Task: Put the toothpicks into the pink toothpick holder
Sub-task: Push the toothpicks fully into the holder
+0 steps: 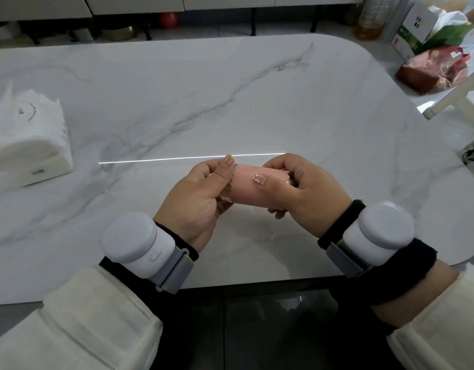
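Note:
The pink toothpick holder lies sideways in the air above the near edge of the marble table, held between both hands. My right hand wraps its right end, thumb on top. My left hand closes around the left end, where a bundle of toothpicks shows as tan tips between the fingers and the holder's mouth. Most of the toothpicks are hidden by my left hand and the holder.
A white tissue pack stands at the table's left edge. Off the right side sit a red patterned bag, boxes and a white chair part. An oil bottle stands on the floor beyond.

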A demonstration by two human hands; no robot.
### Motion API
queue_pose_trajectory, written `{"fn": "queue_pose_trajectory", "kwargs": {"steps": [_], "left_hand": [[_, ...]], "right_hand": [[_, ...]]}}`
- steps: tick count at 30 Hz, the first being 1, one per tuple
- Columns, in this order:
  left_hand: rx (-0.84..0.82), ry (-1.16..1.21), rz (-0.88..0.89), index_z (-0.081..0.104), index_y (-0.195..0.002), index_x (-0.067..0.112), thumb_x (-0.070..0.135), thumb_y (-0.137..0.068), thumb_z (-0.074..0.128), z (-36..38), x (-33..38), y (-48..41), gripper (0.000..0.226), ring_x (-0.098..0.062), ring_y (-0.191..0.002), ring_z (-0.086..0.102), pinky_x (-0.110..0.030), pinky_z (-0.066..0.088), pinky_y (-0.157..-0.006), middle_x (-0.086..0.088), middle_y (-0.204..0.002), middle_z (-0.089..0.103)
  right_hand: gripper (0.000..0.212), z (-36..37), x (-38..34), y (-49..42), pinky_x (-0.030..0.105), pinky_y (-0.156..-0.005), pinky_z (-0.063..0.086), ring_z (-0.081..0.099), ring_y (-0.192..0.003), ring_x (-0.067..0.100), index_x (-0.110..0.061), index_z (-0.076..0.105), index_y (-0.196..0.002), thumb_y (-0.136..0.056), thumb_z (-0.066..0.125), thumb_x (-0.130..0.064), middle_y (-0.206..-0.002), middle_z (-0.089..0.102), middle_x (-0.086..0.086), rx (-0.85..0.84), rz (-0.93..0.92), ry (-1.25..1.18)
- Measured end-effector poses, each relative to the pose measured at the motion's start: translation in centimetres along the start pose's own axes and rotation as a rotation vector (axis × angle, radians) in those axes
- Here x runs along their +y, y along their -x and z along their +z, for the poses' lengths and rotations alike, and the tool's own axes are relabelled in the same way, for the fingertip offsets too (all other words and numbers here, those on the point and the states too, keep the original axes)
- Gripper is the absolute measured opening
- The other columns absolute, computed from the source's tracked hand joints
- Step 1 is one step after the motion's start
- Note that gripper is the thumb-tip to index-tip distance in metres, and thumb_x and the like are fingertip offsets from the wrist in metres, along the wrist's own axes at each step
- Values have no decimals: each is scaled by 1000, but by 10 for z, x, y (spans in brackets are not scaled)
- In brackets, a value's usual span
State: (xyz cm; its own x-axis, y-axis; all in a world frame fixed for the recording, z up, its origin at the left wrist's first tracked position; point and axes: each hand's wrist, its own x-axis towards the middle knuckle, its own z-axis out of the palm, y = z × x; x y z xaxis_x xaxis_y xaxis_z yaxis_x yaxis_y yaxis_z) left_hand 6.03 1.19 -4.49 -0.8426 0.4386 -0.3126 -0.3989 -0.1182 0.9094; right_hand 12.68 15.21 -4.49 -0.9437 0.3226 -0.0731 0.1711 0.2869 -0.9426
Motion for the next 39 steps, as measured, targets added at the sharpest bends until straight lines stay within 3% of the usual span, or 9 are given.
{"fn": "queue_pose_trajectory", "kwargs": {"steps": [4,9,13,16,19,25,28,35,39], "left_hand": [[-10,23,-2,57,-100,14,21,-88,52,0,0,-1,15,-12,-70,59,-20,53,-65,-5,-88,62],[-51,16,24,53,-115,14,7,-91,46,1,2,0,26,-13,-71,55,-22,49,-69,-6,-87,59],[-80,60,16,53,-112,15,2,-90,43,2,5,2,27,-18,-84,55,-27,46,-80,-13,-102,59],[-59,90,-20,56,-110,15,6,-89,47,1,7,0,24,-20,-88,54,-30,44,-82,-11,-103,59],[-4,130,-49,61,-107,13,24,-85,56,0,7,-1,26,-19,-83,56,-30,46,-77,-6,-97,58],[48,-3,-69,64,-101,17,46,-82,55,-1,2,-1,35,-16,-77,62,-30,53,-73,-2,-96,63],[43,-40,-53,62,-102,15,45,-83,55,1,1,0,36,-14,-73,63,-26,52,-65,-1,-87,65],[20,-8,-9,60,-96,13,35,-87,51,3,-1,0,25,-9,-63,63,-22,54,-62,4,-71,67],[14,4,-10,58,-103,11,32,-88,50,4,-1,1,27,-11,-68,61,-23,54,-66,0,-79,66]], "right_hand": [[20,-1,0,0,17,-46,48,60,-48,5,-22,59,-88,-78,64,-39,-74,64,8,15,11,7],[22,-1,1,0,17,-46,47,59,-46,4,-21,59,-88,-77,65,-39,-71,62,6,25,17,24],[23,-1,1,0,17,-46,48,60,-47,5,-22,59,-88,-77,65,-41,-73,63,7,26,20,23],[21,-1,1,0,18,-46,48,61,-47,6,-22,59,-87,-78,64,-40,-73,63,5,29,18,9],[19,-1,1,0,16,-46,47,60,-46,5,-24,59,-86,-79,63,-40,-73,63,7,24,10,3],[19,-2,-1,2,15,-48,47,60,-47,4,-25,59,-87,-78,63,-41,-76,66,12,8,-1,20],[18,-1,-2,2,15,-47,47,60,-47,4,-25,59,-87,-78,64,-40,-75,65,10,2,-7,17],[16,-1,-2,3,14,-47,46,58,-46,2,-25,58,-86,-79,64,-38,-70,63,5,3,-24,38],[18,-2,-2,3,12,-47,45,59,-46,1,-24,59,-88,-78,64,-39,-70,64,4,10,-26,54]]}}
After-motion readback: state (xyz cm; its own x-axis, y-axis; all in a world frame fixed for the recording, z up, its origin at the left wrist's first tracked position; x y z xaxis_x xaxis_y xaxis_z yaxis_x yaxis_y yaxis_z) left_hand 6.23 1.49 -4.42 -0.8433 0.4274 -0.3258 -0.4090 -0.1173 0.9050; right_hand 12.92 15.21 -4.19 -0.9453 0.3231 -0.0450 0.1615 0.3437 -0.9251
